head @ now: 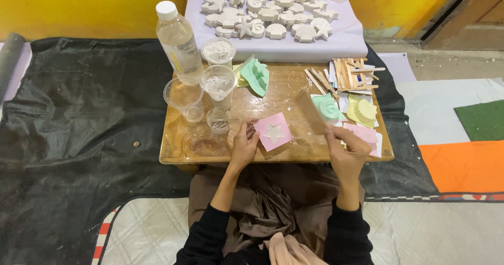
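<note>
Both arms in dark sleeves reached forward from the near edge. The left hand (243,145) lay palm down, fingers spread flat and pointing far. The right hand (346,148) was raised, fingers pinched together

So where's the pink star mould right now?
The pink star mould lies on the low wooden table near its front edge, just right of the left hand, whose fingers touch its left side, and left of the right hand.

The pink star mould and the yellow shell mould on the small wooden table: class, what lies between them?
In the head view, between the pink star mould and the yellow shell mould lie the wooden stick held in the right hand and a green spiral mould.
</note>
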